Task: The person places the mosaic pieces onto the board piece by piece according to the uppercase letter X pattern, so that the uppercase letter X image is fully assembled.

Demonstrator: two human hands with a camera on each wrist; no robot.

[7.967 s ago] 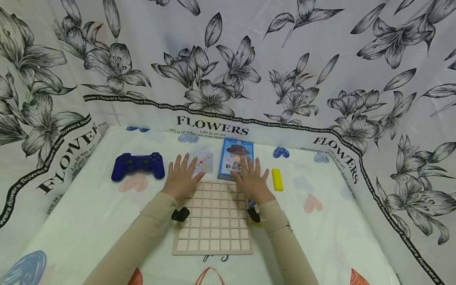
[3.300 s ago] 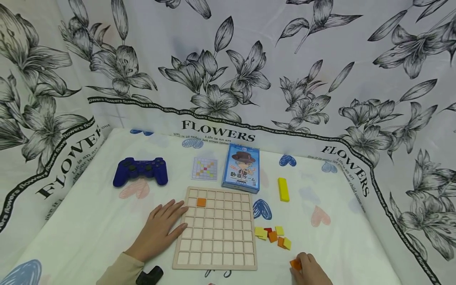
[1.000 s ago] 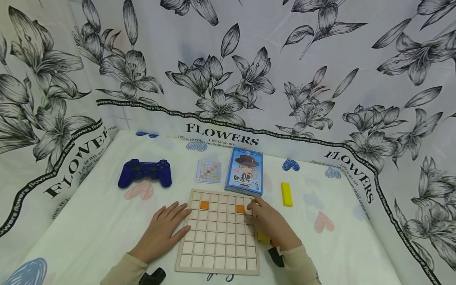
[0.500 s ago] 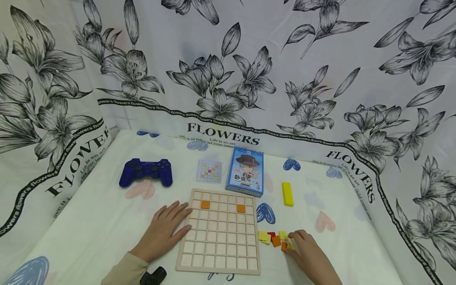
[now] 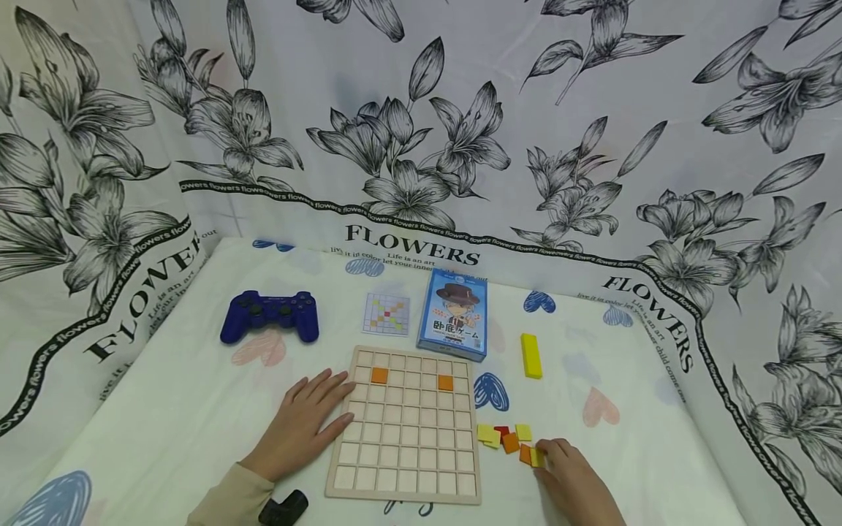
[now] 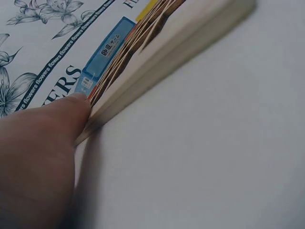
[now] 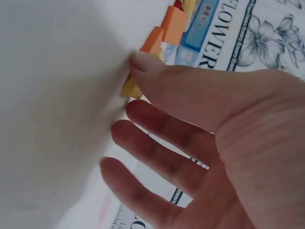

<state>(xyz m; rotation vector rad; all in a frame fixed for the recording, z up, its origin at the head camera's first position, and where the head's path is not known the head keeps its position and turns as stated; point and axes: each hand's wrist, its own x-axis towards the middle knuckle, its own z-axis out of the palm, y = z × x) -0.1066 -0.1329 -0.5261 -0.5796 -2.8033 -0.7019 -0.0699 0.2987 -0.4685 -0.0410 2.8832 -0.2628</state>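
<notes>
A wooden grid board (image 5: 403, 498) lies in the middle of the head view, with one orange tile (image 5: 379, 375) and another orange tile (image 5: 445, 383) in its second row from the back. My left hand (image 5: 299, 424) rests with extended fingers at the board's left edge; in the left wrist view its thumb (image 6: 57, 119) meets the board's side (image 6: 157, 71). Right of the board, my right hand (image 5: 572, 475) pinches a yellow tile (image 5: 537, 457) between thumb and index finger, at the near end of a loose tile group. The other fingers are slightly bent in the right wrist view.
The loose group holds several yellow tiles (image 5: 488, 435), a red tile (image 5: 501, 429) and orange tiles (image 5: 510, 443). Behind the board are a small pattern card (image 5: 387, 314) and a blue box (image 5: 452, 315). A game controller (image 5: 270, 317) lies left, a yellow block (image 5: 531, 356) right.
Both hands lay over the board's far part at first. Two orange tiles have since come onto the grid. My right hand left the second one and moved back right to the loose tiles.
</notes>
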